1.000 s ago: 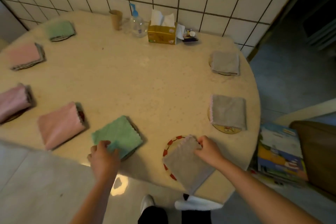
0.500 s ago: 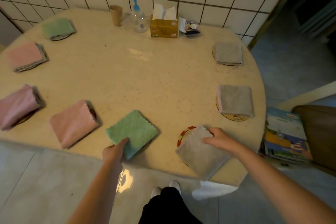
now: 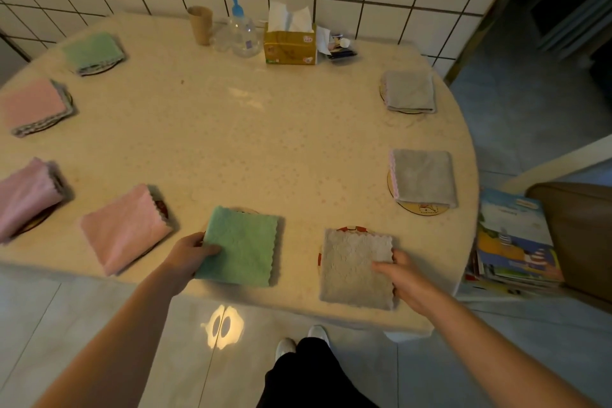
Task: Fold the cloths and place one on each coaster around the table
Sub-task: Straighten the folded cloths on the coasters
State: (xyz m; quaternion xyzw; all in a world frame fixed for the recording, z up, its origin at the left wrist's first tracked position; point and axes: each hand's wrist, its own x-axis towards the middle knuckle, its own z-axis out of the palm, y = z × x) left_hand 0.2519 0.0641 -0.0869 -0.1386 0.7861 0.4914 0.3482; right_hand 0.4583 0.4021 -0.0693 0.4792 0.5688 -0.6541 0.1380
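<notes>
Several folded cloths lie on coasters around the round table (image 3: 251, 149). My left hand (image 3: 188, 253) grips the left edge of a folded green cloth (image 3: 243, 245) at the table's near edge; its coaster is almost fully hidden. My right hand (image 3: 399, 272) pinches the right edge of a folded grey cloth (image 3: 354, 267), which covers most of a red-and-white coaster (image 3: 351, 229). Two more grey cloths (image 3: 424, 177) (image 3: 409, 91) rest on coasters at the right. Pink cloths (image 3: 124, 227) (image 3: 26, 190) (image 3: 33, 104) and another green cloth (image 3: 91, 51) sit along the left.
At the back by the tiled wall stand a paper cup (image 3: 200, 25), a pump bottle (image 3: 241, 33), a yellow tissue box (image 3: 289, 45) and small items (image 3: 341, 48). A stack of books (image 3: 513, 242) and a brown seat (image 3: 579, 235) are to the right of the table.
Both near cloths have been turned square to the table edge, the green one by my left hand and the grey one by my right. The view has shifted closer and to the right.
</notes>
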